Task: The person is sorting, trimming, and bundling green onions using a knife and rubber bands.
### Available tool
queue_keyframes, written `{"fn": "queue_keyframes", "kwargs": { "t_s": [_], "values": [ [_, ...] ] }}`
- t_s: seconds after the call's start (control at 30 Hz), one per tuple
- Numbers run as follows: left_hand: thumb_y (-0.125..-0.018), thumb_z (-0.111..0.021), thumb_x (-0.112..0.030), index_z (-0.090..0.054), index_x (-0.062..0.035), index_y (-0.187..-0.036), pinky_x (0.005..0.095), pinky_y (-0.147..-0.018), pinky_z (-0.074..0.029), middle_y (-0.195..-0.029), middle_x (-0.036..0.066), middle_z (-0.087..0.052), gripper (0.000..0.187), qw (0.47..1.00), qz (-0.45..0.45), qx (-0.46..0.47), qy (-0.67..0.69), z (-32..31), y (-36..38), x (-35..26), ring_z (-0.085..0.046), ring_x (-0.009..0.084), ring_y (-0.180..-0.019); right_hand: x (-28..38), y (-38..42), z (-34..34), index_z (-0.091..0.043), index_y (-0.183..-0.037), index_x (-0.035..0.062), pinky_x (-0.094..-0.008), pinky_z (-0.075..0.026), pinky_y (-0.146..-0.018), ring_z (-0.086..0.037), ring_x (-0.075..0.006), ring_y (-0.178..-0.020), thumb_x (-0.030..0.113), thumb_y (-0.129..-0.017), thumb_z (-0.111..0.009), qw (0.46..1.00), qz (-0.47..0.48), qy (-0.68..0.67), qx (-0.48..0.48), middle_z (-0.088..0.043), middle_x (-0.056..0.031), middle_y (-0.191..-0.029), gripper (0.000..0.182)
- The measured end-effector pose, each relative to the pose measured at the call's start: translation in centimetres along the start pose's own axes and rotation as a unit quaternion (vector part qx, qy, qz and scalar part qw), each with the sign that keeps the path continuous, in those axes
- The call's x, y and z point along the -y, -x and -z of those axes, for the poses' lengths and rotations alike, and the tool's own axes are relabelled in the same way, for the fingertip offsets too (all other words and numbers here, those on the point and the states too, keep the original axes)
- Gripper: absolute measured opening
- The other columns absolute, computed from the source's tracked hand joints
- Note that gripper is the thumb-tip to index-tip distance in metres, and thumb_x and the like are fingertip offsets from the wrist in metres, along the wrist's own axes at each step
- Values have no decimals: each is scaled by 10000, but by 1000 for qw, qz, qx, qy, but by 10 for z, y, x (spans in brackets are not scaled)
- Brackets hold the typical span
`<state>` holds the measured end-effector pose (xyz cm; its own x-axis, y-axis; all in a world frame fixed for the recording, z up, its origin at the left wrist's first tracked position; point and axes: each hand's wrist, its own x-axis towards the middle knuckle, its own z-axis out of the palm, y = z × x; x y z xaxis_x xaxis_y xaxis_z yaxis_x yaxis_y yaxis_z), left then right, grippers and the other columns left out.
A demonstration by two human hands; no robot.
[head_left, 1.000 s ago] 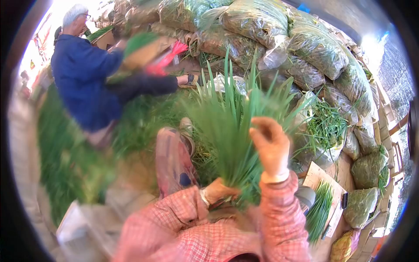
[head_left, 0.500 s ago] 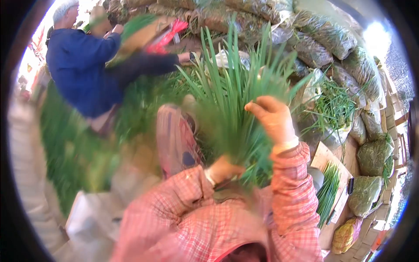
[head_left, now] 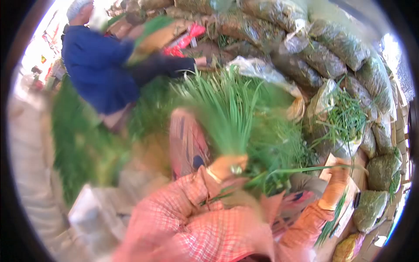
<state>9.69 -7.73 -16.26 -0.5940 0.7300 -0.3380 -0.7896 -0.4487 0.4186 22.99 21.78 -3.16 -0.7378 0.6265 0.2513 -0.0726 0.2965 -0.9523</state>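
Note:
My left hand [head_left: 229,168], gloved in tan, is closed around the base of a bunch of long green stalks [head_left: 233,109], whose leaves fan upward and away from me. Off to the right, my gloved right hand [head_left: 338,179] is pinched on a few long green leaves [head_left: 297,169] that stretch sideways toward the bunch. Below that hand, a bundle of green stalks [head_left: 328,227] lies by a board [head_left: 345,218], partly hidden by my right forearm. Loose greenery [head_left: 279,148] lies between my hands.
A person in a blue top [head_left: 98,65] sits at the upper left beside a heap of greens [head_left: 74,144]. Filled plastic bags [head_left: 334,41] are stacked along the back and right. An open bag of greens [head_left: 347,111] stands at right. A white container [head_left: 94,214] is at lower left.
My right hand has moved from the bunch's leaves down and to the right, now with a few leaves in it. My left hand still grips the bunch. The view has shifted slightly.

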Motion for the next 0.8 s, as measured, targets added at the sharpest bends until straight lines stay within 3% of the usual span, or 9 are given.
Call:
{"fn": "queue_keyframes", "kwargs": {
  "t_s": [0.03, 0.07, 0.13, 0.2, 0.37, 0.43, 0.57, 0.67, 0.8],
  "values": [
    [-803, -631, -28, -595, 10, -971, 260, -608, -452, -788, 37, -594, 176, 1000, -7, -21, -19, -6, 3, -5, -558, 118, -694, -18, 0, 1, -548, -1008, 35, -322, -450, -722, -529, -191, -816, 94, -804, -589, 987, -35, 138, 70, -570, -70, -926, 216],
    [-798, -640, -36, -595, 1, -976, 258, -612, -452, -811, 38, -601, 188, 998, -29, -9, -59, -11, 5, -11, -559, 117, -697, -27, 13, -10, -536, -1123, 36, -357, -453, -759, -545, -234, -864, 113, -736, -655, 907, -7, 409, 99, -579, -91, -966, 411],
    [-782, -664, -49, -594, -15, -992, 255, -620, -450, -839, 35, -607, 223, 987, -76, 0, -141, -13, 4, -17, -559, 114, -705, -88, 31, -10, -461, -1263, 56, -333, -461, -789, -545, -204, -881, 80, -709, -673, 938, 90, 295, 158, -573, -116, -1091, 593],
    [-756, -700, -74, -603, -37, -980, 254, -625, -445, -821, 19, -602, 247, 964, -131, -31, -229, -18, 4, -20, -549, 108, -702, -84, 51, -38, -484, -1244, 54, -261, -459, -769, -532, -125, -882, 39, -729, -654, 975, -156, 40, 155, -550, -63, -1146, 543],
    [-744, -713, -77, -614, -15, -931, 268, -638, -456, -829, 50, -626, 220, 895, -225, -35, -384, -17, 0, -28, -570, 135, -708, -67, 75, -75, -557, -1148, 35, -278, -483, -722, -587, -143, -819, 105, -709, -680, 958, -157, 115, 210, -630, -107, -926, 462],
    [-737, -717, -69, -614, -6, -936, 268, -650, -467, -861, 66, -638, 233, 898, -200, -73, -385, -22, 0, -31, -584, 143, -723, -87, 94, -83, -556, -1148, 37, -320, -483, -740, -600, -205, -832, 146, -714, -673, 962, -12, 135, 237, -628, -138, -941, 462],
    [-771, -676, -45, -445, 67, -1148, 334, -780, -515, -994, 212, -609, 456, 891, -139, -78, -426, -20, -9, -44, -621, 246, -890, -61, 121, -92, -493, -1202, 34, -359, -468, -805, -586, -319, -904, 160, -721, -638, 923, -146, 30, 355, -609, -177, -1012, 518],
    [-791, -647, -17, -379, 87, -1204, 356, -799, -524, -1022, 249, -586, 504, 917, -134, 5, -376, 7, -37, -54, -612, 289, -936, -49, 124, -98, -477, -1208, 47, -363, -449, -835, -572, -295, -959, 329, -794, -619, 880, -106, 115, 449, -587, -176, -1041, 521],
    [-749, -697, -28, -501, 52, -1129, 298, -779, -502, -999, 147, -619, 435, 887, -148, -46, -434, -49, -39, -64, -603, 181, -873, -19, 118, -101, -459, -1240, 56, -355, -473, -794, -600, -283, -916, 332, -792, -626, 886, -69, 38, 456, -616, -161, -1000, 552]
  ]
}}
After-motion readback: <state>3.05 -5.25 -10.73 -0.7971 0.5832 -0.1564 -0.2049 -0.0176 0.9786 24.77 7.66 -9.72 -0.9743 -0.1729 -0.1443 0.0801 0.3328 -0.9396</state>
